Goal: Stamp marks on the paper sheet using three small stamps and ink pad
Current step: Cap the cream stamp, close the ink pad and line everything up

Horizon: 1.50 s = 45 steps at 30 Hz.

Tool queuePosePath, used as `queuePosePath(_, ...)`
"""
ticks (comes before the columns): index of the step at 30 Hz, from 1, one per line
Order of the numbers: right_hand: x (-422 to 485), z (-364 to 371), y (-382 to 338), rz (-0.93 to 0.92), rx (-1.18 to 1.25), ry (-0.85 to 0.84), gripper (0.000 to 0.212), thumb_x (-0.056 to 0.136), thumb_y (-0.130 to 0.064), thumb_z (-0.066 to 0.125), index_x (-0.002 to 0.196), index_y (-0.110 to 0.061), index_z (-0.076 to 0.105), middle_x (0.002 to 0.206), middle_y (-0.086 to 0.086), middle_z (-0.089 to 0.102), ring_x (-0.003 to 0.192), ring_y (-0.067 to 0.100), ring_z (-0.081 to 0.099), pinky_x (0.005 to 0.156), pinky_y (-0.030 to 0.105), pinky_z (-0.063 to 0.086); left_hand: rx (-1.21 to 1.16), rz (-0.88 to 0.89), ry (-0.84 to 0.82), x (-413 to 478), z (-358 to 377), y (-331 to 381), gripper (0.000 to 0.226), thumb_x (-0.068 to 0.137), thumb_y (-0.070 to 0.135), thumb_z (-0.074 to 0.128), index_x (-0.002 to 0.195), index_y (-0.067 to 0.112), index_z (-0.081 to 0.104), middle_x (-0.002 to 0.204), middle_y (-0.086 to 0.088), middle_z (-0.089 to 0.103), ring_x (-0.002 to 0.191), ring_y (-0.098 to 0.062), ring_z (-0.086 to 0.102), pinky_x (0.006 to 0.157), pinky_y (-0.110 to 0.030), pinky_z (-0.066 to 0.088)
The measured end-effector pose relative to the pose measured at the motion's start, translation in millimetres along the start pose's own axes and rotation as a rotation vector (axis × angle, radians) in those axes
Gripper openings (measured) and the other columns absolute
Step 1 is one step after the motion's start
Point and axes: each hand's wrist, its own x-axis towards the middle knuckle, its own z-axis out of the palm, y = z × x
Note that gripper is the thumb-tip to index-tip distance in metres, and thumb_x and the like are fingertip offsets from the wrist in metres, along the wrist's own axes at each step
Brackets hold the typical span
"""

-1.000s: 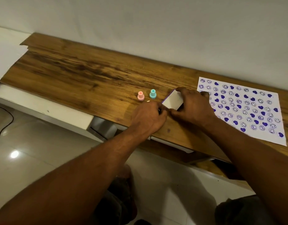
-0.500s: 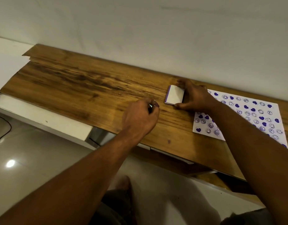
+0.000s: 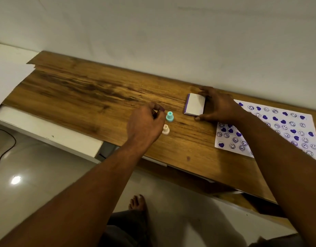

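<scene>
On the wooden tabletop lies a closed white ink pad with a purple edge. My right hand grips it, thumb on the near edge and fingers on the far edge. A teal stamp and a pale pink stamp stand upright just left of the pad. My left hand hovers beside them with its fingers pinched together, and nothing shows between them. A third stamp is not visible. The paper sheet, covered in purple hearts and smiley marks, lies at the right, partly under my right forearm.
A wall runs right behind the table. A white ledge sits lower at the front left, and a white surface adjoins the table's left end. A black cable lies on the tiled floor. My bare foot is below the table edge.
My right hand has kept its grip on the ink pad near the paper's left edge. My left hand has shifted left, uncovering the teal and pale pink stamps. The camera view also shifted.
</scene>
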Motion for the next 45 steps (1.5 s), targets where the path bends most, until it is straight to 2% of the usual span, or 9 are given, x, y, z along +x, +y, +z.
queuePosePath(4, -1, 0, -1, -0.013, -0.02, -0.003, 0.12, 0.064, -0.063, 0.087, 0.16, -0.029, 0.025, 0.16, 0.001, 0.044, 0.146, 0.028, 0.043, 0.119, 0.059, 0.032, -0.006, -0.033, 0.034, 8, -3, -10, 0.012, 0.097, 0.032, 0.066, 0.105, 0.032, 0.075, 0.073, 0.016, 0.073, 0.064, -0.002, 0.068, 0.057, -0.035, 0.059)
queuePosePath(8, 0, -5, -22, -0.107, -0.013, 0.14, 0.106, 0.065, -0.073, 0.08, 0.153, -0.031, 0.041, 0.153, -0.002, 0.052, 0.138, 0.023, 0.05, 0.113, 0.053, 0.042, 0.031, -0.04, 0.085, 16, -8, -24, 0.012, 0.093, 0.034, 0.07, 0.104, 0.035, 0.075, 0.067, 0.022, 0.066, 0.064, 0.012, 0.062, 0.047, -0.009, 0.037)
queuePosePath(12, 7, 3, -60, -0.276, -0.055, 0.014, 0.073, 0.074, -0.065, 0.08, 0.136, -0.033, 0.061, 0.127, -0.013, 0.068, 0.113, 0.006, 0.062, 0.102, 0.048, 0.051, 0.096, -0.073, 0.073, 24, -13, -39, 0.023, 0.09, 0.037, 0.073, 0.113, 0.036, 0.073, 0.086, 0.02, 0.067, 0.066, 0.002, 0.06, 0.055, -0.018, 0.037)
queuePosePath(17, 14, 34, -83, -0.289, -0.229, -0.039, 0.049, 0.083, -0.051, 0.077, 0.128, -0.038, 0.063, 0.125, -0.018, 0.068, 0.116, 0.007, 0.06, 0.112, 0.048, 0.033, 0.076, -0.082, 0.064, 24, -11, -46, 0.028, 0.09, 0.039, 0.073, 0.118, 0.033, 0.071, 0.096, 0.015, 0.069, 0.079, -0.005, 0.065, 0.061, -0.022, 0.041)
queuePosePath(22, 24, 55, -86, -0.272, -0.228, -0.027, 0.03, 0.088, -0.045, 0.074, 0.117, -0.04, 0.068, 0.117, -0.017, 0.069, 0.11, 0.008, 0.061, 0.104, 0.044, 0.033, 0.068, -0.092, 0.064, 25, -8, -48, 0.029, 0.091, 0.037, 0.074, 0.12, 0.033, 0.071, 0.093, 0.017, 0.066, 0.076, 0.0, 0.062, 0.058, -0.022, 0.041)
queuePosePath(29, 61, 49, -74, -0.02, -0.298, 0.284, 0.052, 0.084, -0.051, 0.076, 0.13, -0.038, 0.057, 0.117, -0.007, 0.075, 0.117, 0.022, 0.064, 0.107, 0.048, 0.036, 0.061, -0.102, 0.056, 28, -3, -52, 0.035, 0.093, 0.036, 0.074, 0.127, 0.029, 0.07, 0.104, 0.012, 0.071, 0.079, -0.004, 0.065, 0.065, -0.028, 0.05)
queuePosePath(33, 83, 39, -58, 0.107, -0.284, 0.302, 0.058, 0.082, -0.054, 0.078, 0.131, -0.034, 0.054, 0.116, -0.006, 0.076, 0.117, 0.026, 0.064, 0.103, 0.047, 0.037, 0.045, -0.111, 0.071, 32, -1, -51, 0.036, 0.093, 0.036, 0.073, 0.128, 0.028, 0.069, 0.099, 0.013, 0.069, 0.079, -0.004, 0.064, 0.066, -0.027, 0.049)
queuePosePath(40, 63, 33, -45, -0.013, -0.099, 0.4, 0.07, 0.08, -0.068, 0.072, 0.138, -0.036, 0.052, 0.128, -0.01, 0.071, 0.123, 0.021, 0.061, 0.103, 0.049, 0.038, -0.004, -0.097, 0.071, 31, 4, -45, 0.039, 0.085, 0.038, 0.077, 0.123, 0.029, 0.07, 0.084, 0.022, 0.062, 0.074, 0.002, 0.062, 0.063, -0.026, 0.047)
queuePosePath(45, 16, 18, -17, -0.033, -0.263, 0.152, 0.112, 0.059, -0.099, 0.057, 0.15, -0.037, 0.036, 0.147, -0.004, 0.057, 0.135, 0.025, 0.053, 0.111, 0.056, 0.031, 0.012, -0.122, 0.099, 31, 0, -49, 0.036, 0.09, 0.038, 0.073, 0.126, 0.032, 0.069, 0.084, 0.024, 0.06, 0.072, 0.003, 0.061, 0.057, -0.024, 0.042)
